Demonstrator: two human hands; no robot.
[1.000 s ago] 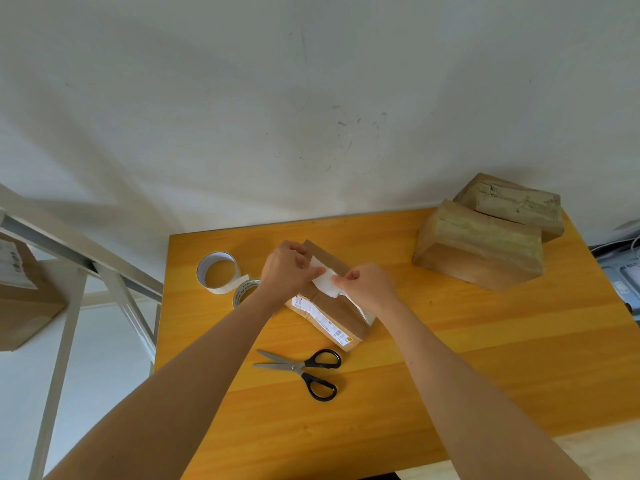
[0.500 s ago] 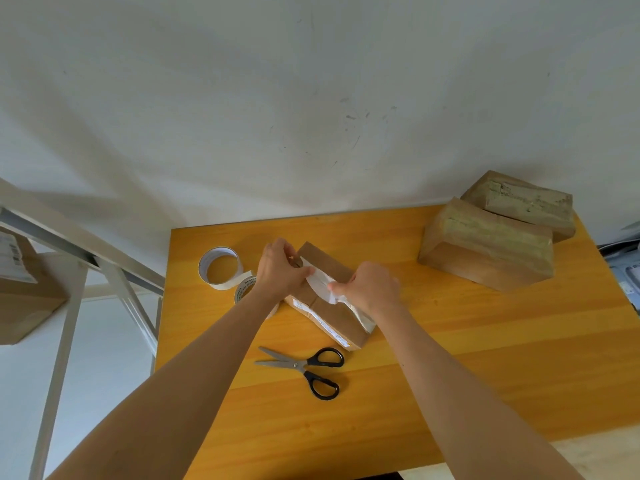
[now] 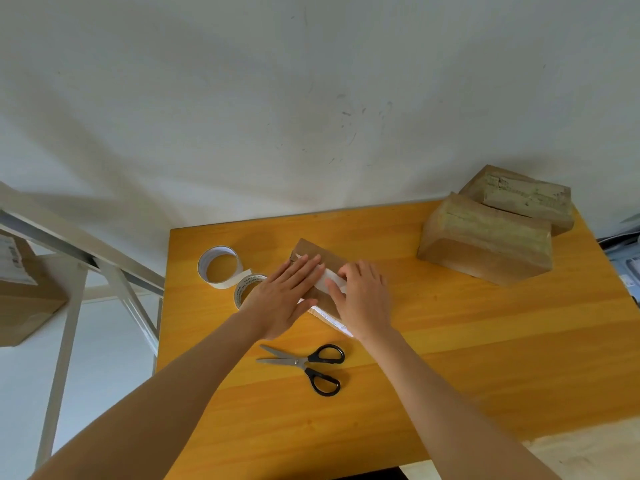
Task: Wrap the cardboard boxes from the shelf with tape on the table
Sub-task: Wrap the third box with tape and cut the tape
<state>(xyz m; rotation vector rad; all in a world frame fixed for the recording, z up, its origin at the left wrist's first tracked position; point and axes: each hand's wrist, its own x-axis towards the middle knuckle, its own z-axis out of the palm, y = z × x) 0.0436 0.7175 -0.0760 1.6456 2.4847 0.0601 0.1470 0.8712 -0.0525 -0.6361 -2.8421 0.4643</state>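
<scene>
A small flat cardboard box (image 3: 320,258) lies on the orange table (image 3: 450,341) near its back left. A white strip of tape (image 3: 329,280) runs across the box top. My left hand (image 3: 284,296) lies flat on the box's left part, fingers spread and pressing down. My right hand (image 3: 362,297) rests flat on the box's right part, its fingers on the tape strip. Two rolls of tape sit just left of the box: a white roll (image 3: 218,263) and a second roll (image 3: 247,287) partly hidden by my left wrist.
Black-handled scissors (image 3: 311,365) lie in front of the box. Two larger taped cardboard boxes (image 3: 485,244) stand at the table's back right. A white metal shelf frame (image 3: 69,271) with a cardboard box (image 3: 20,299) is off the table's left edge.
Both hands held the tape strip pinched above the box; they have lowered it and now lie flat, pressing it onto the box top.
</scene>
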